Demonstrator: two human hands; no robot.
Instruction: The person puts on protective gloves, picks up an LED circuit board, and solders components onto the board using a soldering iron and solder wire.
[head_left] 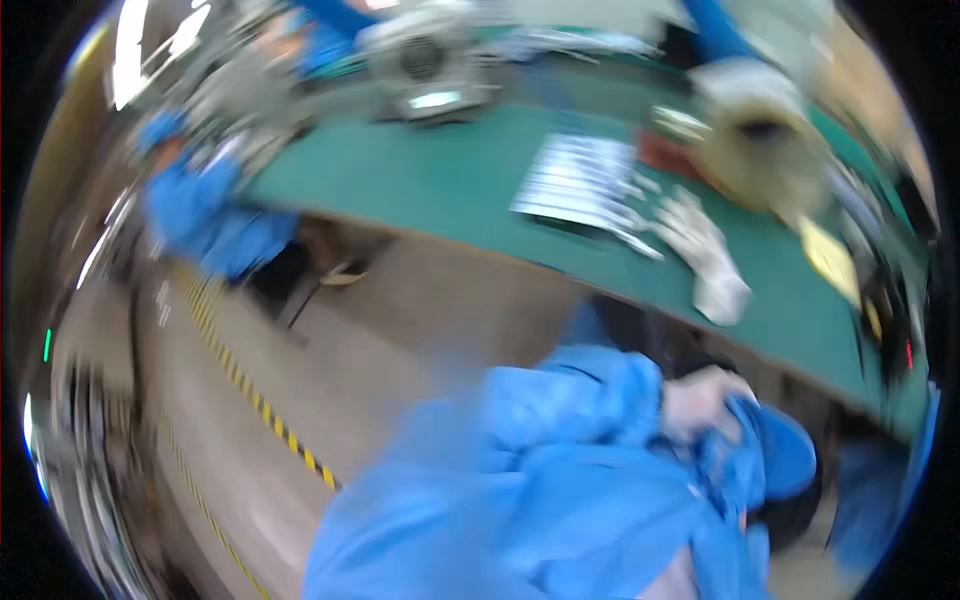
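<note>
My left hand [705,402], in what looks like a white glove, reaches across my body at the lower right. Its fingers are closed on a blue cap [785,452] with a rounded brim, below the bench edge. My blue work coat [600,500] fills the bottom of the view. Blue cloth and sleeve folds hide nearly all of my right hand, so its fingers cannot be made out. Above my left hand, a white glove [708,255] lies on the green bench [430,165], beside a printed sheet [578,180] and small white pieces. Motion blurs the view.
A grey-white machine [425,60] and a large pale duct-like part [765,140] stand on the bench. Near the right edge lies a yellow paper [830,260]. At left, a person in blue [205,205] sits beside the bench. Yellow-black tape [255,395] marks the floor.
</note>
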